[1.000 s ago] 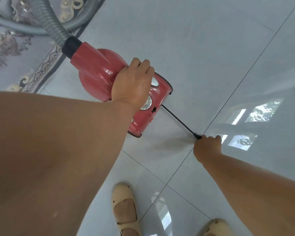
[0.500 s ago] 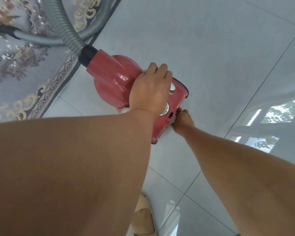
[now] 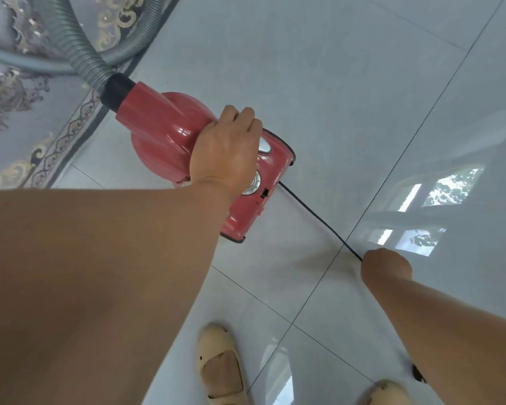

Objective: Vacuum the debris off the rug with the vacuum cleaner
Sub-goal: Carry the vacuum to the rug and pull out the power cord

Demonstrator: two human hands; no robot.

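Down at the far left lies the rug [image 3: 18,118], grey with pale scrollwork and a dark patterned border, and the ribbed grey hose [image 3: 79,59] curls across it before plugging into a black collar on the red vacuum cleaner [image 3: 170,135]. That machine sits on the tiles just beside the rug's edge, its body angled away from the border. The left hand [image 3: 225,150] comes in over a long bare forearm that fills the lower left, palm down on top of the vacuum, fingers curled over its upper part near a silver button and a round dial; it seems to be gripping a handle there, though the hand hides it. From the rear of the machine a thin black cord [image 3: 319,217] runs taut and straight to the right hand [image 3: 386,267], which is closed in a fist around the cord's end, arm stretched out low. Below, two feet in cream sandals [image 3: 216,366] stand on the glossy pale grey tiled floor [image 3: 333,83], whose dark grout lines cross diagonally and which mirrors a bright window at the right
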